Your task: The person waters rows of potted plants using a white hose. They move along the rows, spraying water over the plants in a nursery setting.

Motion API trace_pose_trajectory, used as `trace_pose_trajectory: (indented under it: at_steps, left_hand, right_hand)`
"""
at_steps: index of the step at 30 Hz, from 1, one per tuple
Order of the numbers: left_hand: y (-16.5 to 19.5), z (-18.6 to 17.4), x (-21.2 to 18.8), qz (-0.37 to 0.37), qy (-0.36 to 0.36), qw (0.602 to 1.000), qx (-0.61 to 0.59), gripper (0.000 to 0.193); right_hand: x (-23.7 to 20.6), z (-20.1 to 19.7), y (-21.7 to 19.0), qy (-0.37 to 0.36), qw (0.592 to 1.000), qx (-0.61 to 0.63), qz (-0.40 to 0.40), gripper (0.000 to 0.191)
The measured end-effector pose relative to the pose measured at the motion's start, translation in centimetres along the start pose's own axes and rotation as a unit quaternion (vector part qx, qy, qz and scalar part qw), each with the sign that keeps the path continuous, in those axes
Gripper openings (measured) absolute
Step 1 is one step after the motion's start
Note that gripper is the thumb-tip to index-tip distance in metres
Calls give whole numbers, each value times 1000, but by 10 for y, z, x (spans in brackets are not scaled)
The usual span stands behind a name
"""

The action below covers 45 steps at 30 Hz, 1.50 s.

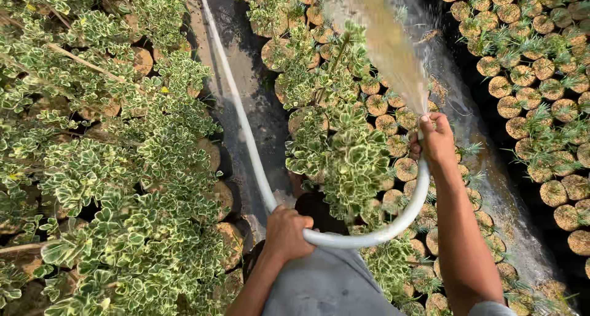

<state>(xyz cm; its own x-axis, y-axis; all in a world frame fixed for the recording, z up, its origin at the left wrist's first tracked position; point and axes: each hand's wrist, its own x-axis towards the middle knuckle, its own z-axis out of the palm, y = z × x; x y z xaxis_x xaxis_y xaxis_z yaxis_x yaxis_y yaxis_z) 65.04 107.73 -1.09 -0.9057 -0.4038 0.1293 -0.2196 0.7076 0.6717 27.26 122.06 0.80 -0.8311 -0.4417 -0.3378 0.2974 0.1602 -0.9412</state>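
A white hose (246, 128) runs down the dark path from the top, loops under my arms and rises on the right. My left hand (286, 232) grips the hose low in the middle. My right hand (434, 139) is closed on the hose end, with a finger over its mouth. A fan of water (384, 36) sprays up and away over potted green-and-white leafed plants (344, 150) and small seedling pots (393, 116).
Dense variegated plants (110, 168) fill the left side. Rows of round soil-filled pots with thin green seedlings (534, 76) cover the right. A wet dark ground sheet (258, 95) forms the narrow path between the beds.
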Motion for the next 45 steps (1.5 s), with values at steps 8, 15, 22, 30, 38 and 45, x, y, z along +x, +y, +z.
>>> trace_pose_trajectory:
  at_steps: [8, 15, 22, 30, 38, 45]
  left_hand:
    - [67, -8, -117, 8, 58, 997, 51, 13]
    - [136, 28, -209, 2, 95, 993, 69, 17]
    - [232, 78, -302, -18, 94, 992, 88, 30]
    - [315, 129, -450, -45, 95, 993, 51, 26]
    - [379, 170, -620, -24, 154, 988, 12, 16]
    - [468, 197, -758, 28, 148, 989, -5, 20]
  right_hand:
    - [-130, -43, 14, -32, 998, 37, -34, 11]
    - [-204, -115, 39, -93, 991, 54, -78, 10]
    - [-272, -228, 75, -161, 980, 20, -112, 8]
    - [-383, -296, 105, -169, 978, 49, -111, 6]
    - [-571, -345, 143, -151, 973, 93, -147, 11]
    - [-745, -437, 178, -118, 983, 81, -114, 9]
